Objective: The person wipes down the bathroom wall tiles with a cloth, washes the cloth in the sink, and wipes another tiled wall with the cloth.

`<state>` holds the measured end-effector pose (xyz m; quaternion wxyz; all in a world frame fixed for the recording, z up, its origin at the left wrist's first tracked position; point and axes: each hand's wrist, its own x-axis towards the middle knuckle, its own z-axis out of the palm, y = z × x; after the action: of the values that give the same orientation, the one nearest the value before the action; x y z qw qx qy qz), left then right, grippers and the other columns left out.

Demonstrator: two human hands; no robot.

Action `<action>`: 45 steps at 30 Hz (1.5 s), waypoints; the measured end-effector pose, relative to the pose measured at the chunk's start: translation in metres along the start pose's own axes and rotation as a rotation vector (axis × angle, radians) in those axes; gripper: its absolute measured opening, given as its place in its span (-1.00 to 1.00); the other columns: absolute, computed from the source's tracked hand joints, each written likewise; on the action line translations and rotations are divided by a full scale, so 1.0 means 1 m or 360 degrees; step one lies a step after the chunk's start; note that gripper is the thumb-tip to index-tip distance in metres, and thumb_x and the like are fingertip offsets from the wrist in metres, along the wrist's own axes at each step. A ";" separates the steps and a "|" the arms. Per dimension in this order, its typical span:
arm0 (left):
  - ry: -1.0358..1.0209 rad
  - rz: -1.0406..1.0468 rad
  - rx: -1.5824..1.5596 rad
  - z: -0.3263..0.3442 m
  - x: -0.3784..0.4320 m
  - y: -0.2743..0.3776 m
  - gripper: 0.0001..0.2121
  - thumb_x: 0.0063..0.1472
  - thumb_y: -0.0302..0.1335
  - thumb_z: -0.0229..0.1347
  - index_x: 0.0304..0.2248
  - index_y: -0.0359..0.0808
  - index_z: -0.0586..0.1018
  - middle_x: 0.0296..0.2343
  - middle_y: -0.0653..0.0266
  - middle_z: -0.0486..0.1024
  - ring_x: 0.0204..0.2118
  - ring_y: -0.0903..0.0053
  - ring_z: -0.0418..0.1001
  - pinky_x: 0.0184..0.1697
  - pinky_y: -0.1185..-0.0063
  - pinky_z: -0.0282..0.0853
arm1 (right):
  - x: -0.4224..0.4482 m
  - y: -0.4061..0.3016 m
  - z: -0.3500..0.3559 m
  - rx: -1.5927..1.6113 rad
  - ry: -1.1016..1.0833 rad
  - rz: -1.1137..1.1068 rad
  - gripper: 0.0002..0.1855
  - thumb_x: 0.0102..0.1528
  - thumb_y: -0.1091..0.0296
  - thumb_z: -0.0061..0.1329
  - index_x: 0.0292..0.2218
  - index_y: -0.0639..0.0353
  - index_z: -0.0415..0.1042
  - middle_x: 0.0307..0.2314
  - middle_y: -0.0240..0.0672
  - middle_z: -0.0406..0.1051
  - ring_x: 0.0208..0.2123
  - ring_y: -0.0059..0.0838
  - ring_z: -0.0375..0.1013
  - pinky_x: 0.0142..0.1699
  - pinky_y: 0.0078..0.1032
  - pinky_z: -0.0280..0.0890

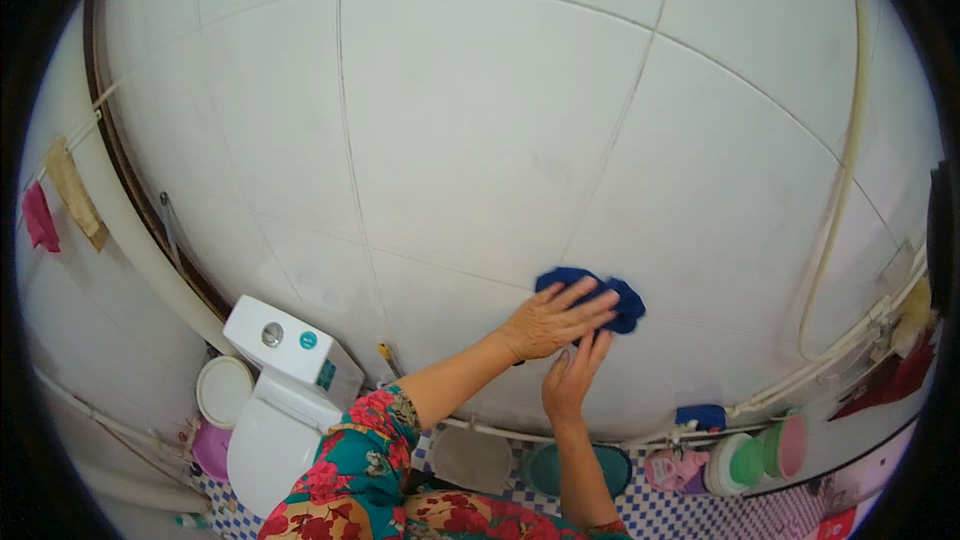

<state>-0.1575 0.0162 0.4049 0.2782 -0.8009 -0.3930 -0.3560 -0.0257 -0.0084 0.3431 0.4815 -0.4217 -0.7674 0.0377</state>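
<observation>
A dark blue cloth lies bunched against the white tiled wall. Across the cloth's front, my left hand presses with spread fingers and holds it to the tiles. From below, my right hand reaches up, its fingertips on the cloth's lower edge under the left fingers. Part of the cloth is hidden behind both hands. Faint grey smudges show on the tiles above it.
A white toilet stands at the left, with a purple basin beside it. Along the wall's foot are a grey basin, a teal tub and a pink bottle. A pale hose hangs at the right above pipes.
</observation>
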 end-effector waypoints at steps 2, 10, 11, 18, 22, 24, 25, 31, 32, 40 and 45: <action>-0.0266 0.0247 -0.0090 -0.026 0.013 -0.013 -0.58 0.15 -0.41 -0.11 0.05 -0.04 0.31 0.17 0.51 -0.01 0.23 0.52 -0.12 0.18 0.48 -0.04 | 0.008 -0.020 0.013 0.0133 0.0129 0.0053 -0.40 0.14 0.36 -0.27 0.12 0.49 -0.10 0.12 0.24 -0.19 0.18 0.22 -0.25 0.20 -0.08 -0.27; 0.0352 0.0073 0.0409 -0.087 -0.027 -0.069 -0.78 0.07 -0.33 0.02 -0.25 0.02 0.54 0.02 0.44 0.30 0.09 0.49 0.17 -0.04 0.49 0.16 | 0.039 -0.090 0.068 0.0148 0.0218 -0.0223 -0.46 0.15 0.32 -0.33 0.05 0.57 -0.02 0.03 0.34 -0.10 0.10 0.27 -0.14 0.16 -0.02 -0.25; 0.0419 0.0021 0.0410 -0.097 -0.037 -0.080 -0.78 0.04 -0.32 0.03 -0.27 0.01 0.54 -0.04 0.42 0.35 0.04 0.45 0.23 -0.06 0.47 0.15 | 0.039 -0.097 0.077 -0.0003 0.0147 -0.0337 -0.51 0.11 0.36 -0.29 -0.01 0.58 0.08 -0.03 0.34 -0.02 0.07 0.29 -0.09 0.15 0.00 -0.21; 0.0951 -0.0604 0.0595 -0.166 -0.098 -0.159 -0.61 0.24 -0.18 -0.14 -0.07 -0.28 0.36 0.08 -0.15 0.07 0.13 -0.09 0.03 0.12 0.11 -0.03 | 0.100 -0.217 0.132 0.0037 0.0409 -0.1086 -0.73 0.01 0.43 -0.12 -0.23 0.37 0.39 -0.07 -0.01 0.22 0.04 0.01 0.18 0.06 -0.20 0.10; 0.1238 -0.1008 0.0357 -0.165 -0.098 -0.165 -0.44 0.27 -0.23 -0.17 0.16 -0.26 -0.02 0.15 -0.13 -0.14 0.18 -0.03 -0.08 0.17 0.15 -0.14 | 0.125 -0.245 0.118 -0.0006 0.0152 -0.1231 -0.61 -0.01 0.41 -0.13 -0.10 0.21 0.39 0.02 -0.22 0.20 0.07 -0.26 0.18 0.06 -0.33 0.14; 0.1527 -0.1239 0.0050 -0.153 -0.090 -0.154 -0.38 0.26 -0.20 -0.18 0.17 -0.35 -0.11 0.16 -0.12 -0.21 0.20 0.06 -0.14 0.20 0.23 -0.18 | 0.126 -0.238 0.107 0.0064 0.0179 -0.1332 -0.56 -0.04 0.40 -0.12 -0.07 0.11 0.39 0.03 -0.27 0.20 0.07 -0.29 0.18 0.05 -0.39 0.15; 0.1490 -0.1242 0.0008 -0.145 -0.086 -0.148 -0.38 0.26 -0.20 -0.18 0.17 -0.35 -0.11 0.16 -0.12 -0.21 0.20 0.06 -0.14 0.20 0.23 -0.18 | 0.123 -0.229 0.103 0.0037 0.0175 -0.1287 -0.56 -0.04 0.40 -0.12 -0.07 0.11 0.39 0.03 -0.27 0.20 0.07 -0.29 0.18 0.05 -0.39 0.15; 0.1432 -0.1134 -0.0062 -0.082 -0.033 -0.084 -0.37 0.25 -0.21 -0.21 0.17 -0.36 -0.14 0.16 -0.13 -0.23 0.21 0.07 -0.20 0.20 0.18 -0.25 | 0.096 -0.137 0.053 0.0093 0.0141 -0.0972 -0.56 -0.07 0.43 -0.07 -0.08 0.12 0.39 -0.01 -0.25 0.25 0.04 -0.24 0.23 0.01 -0.37 0.23; 0.1269 -0.0828 0.0178 -0.067 -0.029 -0.078 -0.40 0.24 -0.23 -0.20 0.17 -0.30 -0.10 0.16 -0.15 -0.22 0.21 0.00 -0.22 0.18 0.10 -0.30 | 0.087 -0.119 0.042 0.0016 0.0202 -0.0826 -0.58 -0.07 0.45 -0.05 -0.10 0.14 0.40 -0.02 -0.22 0.26 0.04 -0.19 0.23 0.01 -0.35 0.23; 0.0642 -0.0580 0.0260 0.036 0.063 0.052 -0.74 0.06 -0.28 0.05 -0.23 -0.11 0.55 0.09 0.08 0.14 0.18 -0.04 -0.13 0.12 0.07 -0.31 | 0.052 0.023 -0.045 -0.0164 0.0398 -0.0258 -0.62 0.08 0.36 -0.12 -0.06 0.23 0.26 0.07 0.04 0.05 0.10 0.12 0.04 0.14 -0.09 0.02; 0.0292 -0.0186 -0.0015 0.066 0.114 0.099 -0.69 0.09 -0.30 -0.02 -0.13 -0.02 0.50 0.12 0.42 0.14 0.20 0.40 -0.04 0.12 0.37 -0.12 | 0.039 0.074 -0.079 0.0100 0.0450 0.0222 -0.42 0.15 0.26 -0.16 0.10 0.39 0.02 0.12 0.11 -0.08 0.18 0.08 -0.14 0.21 -0.17 -0.19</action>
<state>-0.0024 0.0601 0.4390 0.2881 -0.7420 -0.4101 -0.4453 0.0733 0.0381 0.3782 0.5939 -0.4598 -0.6593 0.0353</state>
